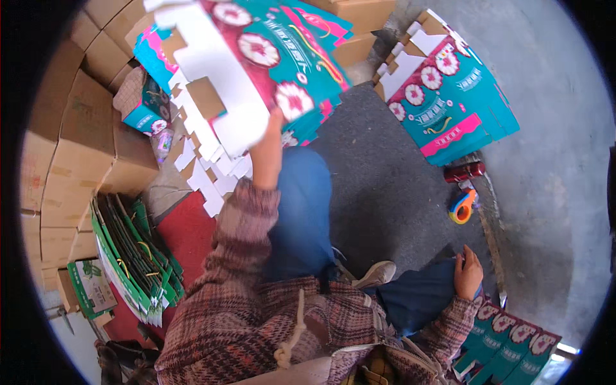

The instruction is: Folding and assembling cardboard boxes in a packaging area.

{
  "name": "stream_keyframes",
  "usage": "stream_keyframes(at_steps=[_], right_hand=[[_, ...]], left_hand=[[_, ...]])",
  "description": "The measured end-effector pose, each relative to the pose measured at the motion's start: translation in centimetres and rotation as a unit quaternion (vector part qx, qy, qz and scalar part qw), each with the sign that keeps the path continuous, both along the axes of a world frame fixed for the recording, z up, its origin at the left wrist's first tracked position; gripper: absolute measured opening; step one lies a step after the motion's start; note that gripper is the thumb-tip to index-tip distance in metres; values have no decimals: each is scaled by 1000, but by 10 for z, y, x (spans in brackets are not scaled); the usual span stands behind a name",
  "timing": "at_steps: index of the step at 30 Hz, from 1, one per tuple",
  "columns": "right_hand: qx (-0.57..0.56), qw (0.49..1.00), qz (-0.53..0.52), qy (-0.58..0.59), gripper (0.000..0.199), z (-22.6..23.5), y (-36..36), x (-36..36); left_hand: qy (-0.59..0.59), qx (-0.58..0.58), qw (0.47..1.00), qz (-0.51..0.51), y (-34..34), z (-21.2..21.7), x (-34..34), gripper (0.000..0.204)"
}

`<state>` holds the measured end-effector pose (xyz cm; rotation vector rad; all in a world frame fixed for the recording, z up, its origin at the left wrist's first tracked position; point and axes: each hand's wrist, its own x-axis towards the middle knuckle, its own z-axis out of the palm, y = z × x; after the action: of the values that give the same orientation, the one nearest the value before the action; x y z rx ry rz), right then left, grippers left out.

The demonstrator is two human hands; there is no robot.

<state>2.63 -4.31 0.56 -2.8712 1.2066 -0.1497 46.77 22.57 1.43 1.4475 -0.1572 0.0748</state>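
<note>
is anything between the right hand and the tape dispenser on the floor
Nothing visible blocks it. The right hand rests on the knee, and only bare grey floor lies between it and the orange tape dispenser. The left hand holds up a flat teal carton, well away.

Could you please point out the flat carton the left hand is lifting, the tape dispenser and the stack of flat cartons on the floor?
lifted flat carton [269, 51], head view, printed face.
tape dispenser [462, 206], head view, orange body.
stack of flat cartons [459, 106], head view, top sheet.
</note>
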Motion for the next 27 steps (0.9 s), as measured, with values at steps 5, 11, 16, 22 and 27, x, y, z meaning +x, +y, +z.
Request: stream_keyframes(at_steps=[5,11,16,22,27], right_hand=[[-3,999,20,-33,28,-4,-2,-13],[-97,978,37,-182,40,6,-1,-11],[-155,951,29,-265,50,51,25,18],[-31,965,152,-210,59,96,1,60],[402,903,140,-67,61,114,-32,80]], left_hand=[[-245,132,954,-116,13,30,-76,20],[-212,50,939,-268,-30,36,-48,21],[-130,108,890,-424,-65,-17,-42,16],[-66,82,847,-522,-65,-14,-44,19],[-87,119,817,-558,-65,-17,-37,23]])
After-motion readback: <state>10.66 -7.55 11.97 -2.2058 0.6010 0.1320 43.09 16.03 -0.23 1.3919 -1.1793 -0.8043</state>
